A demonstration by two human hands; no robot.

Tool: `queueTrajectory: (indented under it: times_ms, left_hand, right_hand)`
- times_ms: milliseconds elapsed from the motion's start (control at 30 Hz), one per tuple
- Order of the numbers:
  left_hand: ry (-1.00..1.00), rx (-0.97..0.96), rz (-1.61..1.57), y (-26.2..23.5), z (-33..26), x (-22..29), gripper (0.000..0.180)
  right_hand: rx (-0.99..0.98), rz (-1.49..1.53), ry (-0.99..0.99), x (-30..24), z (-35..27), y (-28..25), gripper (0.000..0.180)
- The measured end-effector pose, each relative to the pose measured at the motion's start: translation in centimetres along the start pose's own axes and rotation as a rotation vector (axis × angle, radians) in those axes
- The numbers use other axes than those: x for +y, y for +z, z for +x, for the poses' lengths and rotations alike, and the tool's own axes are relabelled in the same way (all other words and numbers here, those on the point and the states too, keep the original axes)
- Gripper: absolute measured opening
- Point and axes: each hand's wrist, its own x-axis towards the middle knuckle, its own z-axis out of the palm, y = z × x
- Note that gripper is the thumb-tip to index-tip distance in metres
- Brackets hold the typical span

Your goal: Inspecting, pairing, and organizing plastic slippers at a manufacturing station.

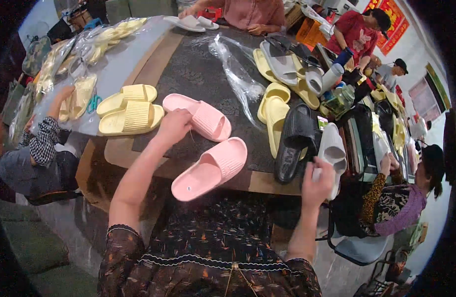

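Dark patterned sleeves [208, 267] filling lower edge. Left hand [174, 126] resting on desk [198, 74], fingers curling, grip pinching thin string beside upper pink slide sandal [200, 118]. Second pink slide sandal [211, 168] lying near desk edge. Right hand [318, 182] gripping grey slide sandal [332, 151], black slide sandal [293, 143] just beside. 2 yellow slide sandals [129, 110] lying further left.

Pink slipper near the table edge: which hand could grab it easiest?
Probably the left hand. It rests on the other pink slipper, just beside the near pink slipper. The right hand is farther off, busy on a grey slipper.
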Motion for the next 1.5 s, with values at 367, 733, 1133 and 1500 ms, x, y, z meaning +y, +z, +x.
queueTrajectory:
  times_ms: [367,733,1133,1500]
  left_hand:
    - [0.076,0.120,-0.143,1.7,0.4,9.5,0.025]
    - [-0.158,-0.082,-0.168,-0.2,-6.2,12.3,0.018]
    - [-0.168,-0.144,-0.175,0.9,-6.5,12.2,0.034]
    - [-0.243,0.182,-0.413,-2.3,1.7,6.5,0.028]
  right_hand:
    - [-0.585,0.348,-0.018,-7.0,-5.3,9.9,0.054]
    - [-0.563,0.533,0.075,-4.8,-4.1,12.6,0.032]
    - [-0.805,0.210,0.054,-7.2,2.7,20.5,0.024]
    - [-0.488,0.709,0.316,-7.3,2.1,23.0,0.023]
